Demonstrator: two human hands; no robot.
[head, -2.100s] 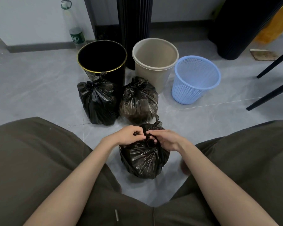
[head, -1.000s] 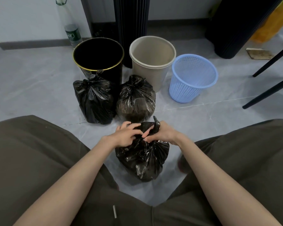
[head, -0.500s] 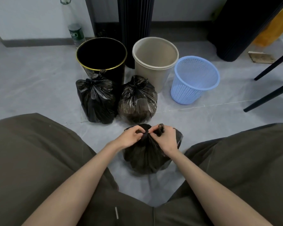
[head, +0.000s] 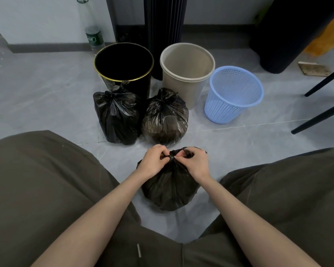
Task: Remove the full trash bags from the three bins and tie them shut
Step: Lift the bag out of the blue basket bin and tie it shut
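"Starting nearest: what sits between the knees?"

"A crinkled black plastic trash bag [head: 170, 187]. It stands on the grey tiled floor [head: 46, 97] between two legs in olive-brown trousers [head: 37, 180]. Its mouth is gathered into a twisted neck on top."

"And the hands?"

"Both are at that neck. The left hand [head: 154, 160] pinches the gathered plastic from the left with curled fingers. The right hand [head: 196, 162] pinches it from the right, and a loop of plastic pokes out above its fingers. The fingertips of the two hands nearly meet at the twist."

"Is the knot finished?"

"I cannot tell; the fingers cover it."

"Farther out?"

"Two more bags stand side by side, touching, both closed at the top. A glossy black tied bag [head: 117, 116] is on the left and a dark brownish see-through tied bag [head: 165, 118] on the right."

"The bins?"

"They stand upright in a row behind those, toward the floor's far edge. A round black bin with a gold rim [head: 143, 87] is just behind the glossy bag, and a beige plastic bin [head: 193, 93] is behind the brownish one. A pale blue mesh basket [head: 222, 110] is to the right, apart from the bags. The beige and blue ones show bare insides; the black one's inside is too dark to read."

"At the wall?"

"A clear plastic bottle with a green label [head: 93, 38] stands at far left, and a black ribbed column [head: 165, 26] rises behind the bins. Thin black furniture legs [head: 318, 116] slant in at the floor's right edge."
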